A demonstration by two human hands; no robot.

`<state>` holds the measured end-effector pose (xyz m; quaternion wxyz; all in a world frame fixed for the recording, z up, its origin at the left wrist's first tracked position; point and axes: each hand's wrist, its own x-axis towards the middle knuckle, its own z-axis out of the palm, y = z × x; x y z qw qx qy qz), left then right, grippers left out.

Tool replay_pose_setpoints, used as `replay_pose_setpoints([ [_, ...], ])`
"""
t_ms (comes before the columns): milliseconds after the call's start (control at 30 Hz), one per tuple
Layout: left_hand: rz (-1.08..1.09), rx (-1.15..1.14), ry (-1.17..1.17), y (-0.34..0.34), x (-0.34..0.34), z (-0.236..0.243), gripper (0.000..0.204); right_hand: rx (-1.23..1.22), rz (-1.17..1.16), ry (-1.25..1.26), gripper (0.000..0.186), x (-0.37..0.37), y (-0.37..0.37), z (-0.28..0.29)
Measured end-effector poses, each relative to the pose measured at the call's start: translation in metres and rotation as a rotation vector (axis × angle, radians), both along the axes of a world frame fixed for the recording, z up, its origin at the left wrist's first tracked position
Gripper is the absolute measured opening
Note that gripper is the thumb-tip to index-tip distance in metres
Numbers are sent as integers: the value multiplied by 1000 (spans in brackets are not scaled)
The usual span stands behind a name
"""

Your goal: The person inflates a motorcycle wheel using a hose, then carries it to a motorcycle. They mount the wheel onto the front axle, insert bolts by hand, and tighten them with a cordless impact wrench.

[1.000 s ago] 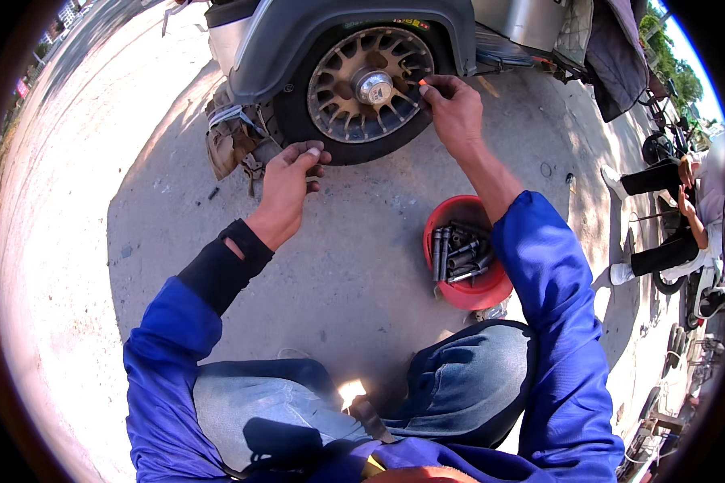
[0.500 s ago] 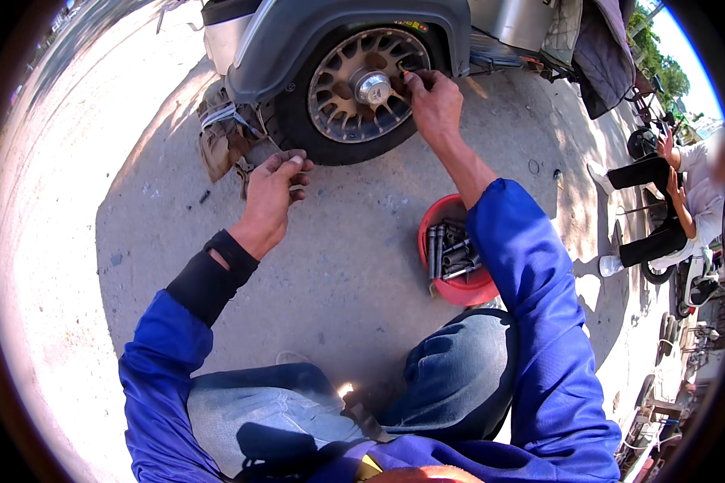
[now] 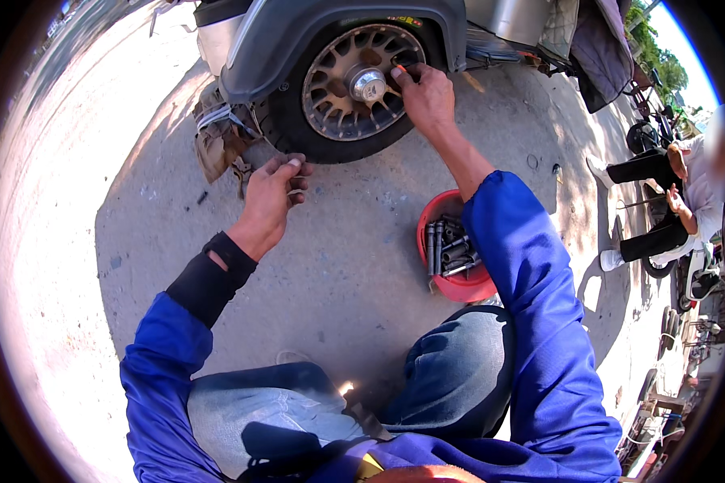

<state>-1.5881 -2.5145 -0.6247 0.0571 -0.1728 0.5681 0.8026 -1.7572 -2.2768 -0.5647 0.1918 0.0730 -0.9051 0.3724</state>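
Note:
A wheel with a pale, dusty multi-spoke rim (image 3: 330, 64) and a shiny metal hub cap (image 3: 367, 84) stands ahead of me, its black tyre (image 3: 330, 151) under a grey fender. My right hand (image 3: 428, 95) is at the right side of the rim. Its thumb and finger pinch a small orange-tipped piece (image 3: 401, 68) close to the spokes; its kind is too small to tell. My left hand (image 3: 272, 189) hovers over the ground by the tyre's lower left. Its fingers are curled with thumb against index, and I cannot make out whether anything small is between them.
A red bucket (image 3: 461, 291) of metal sockets and rods (image 3: 453, 248) stands on the ground beside my right knee. A brown cloth bag (image 3: 221, 141) lies left of the tyre. At the far right a seated person (image 3: 693, 189) is near parked motorbikes.
My right hand has shifted slightly left with the orange-tipped piece, staying at the rim. The left hand is nearly still. The seated person's hands have moved.

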Motion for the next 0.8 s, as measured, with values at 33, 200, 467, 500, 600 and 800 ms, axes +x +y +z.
replay_pose_setpoints([
  [33, -1, 1, -1, -2, 1, -2, 18, 14, 16, -14, 43, 0, 2, 1],
  [200, -6, 7, -9, 1, -1, -2, 18, 33, -9, 101, 46, -8, 2, -2],
  [467, -24, 25, -17, 0, -1, -6, 18, 74, 3, 81, 53, 3, 5, 5],
  [500, -23, 28, -22, 0, -2, -7, 18, 100, 6, 84, 52, 0, 4, 4],
  [600, -24, 36, -35, 0, -2, -10, 18, 160, 23, 72, 51, -8, 2, 4],
  [800, -39, 40, -38, 0, -3, -15, 19, 155, 35, 126, 49, -5, 8, 4],
])
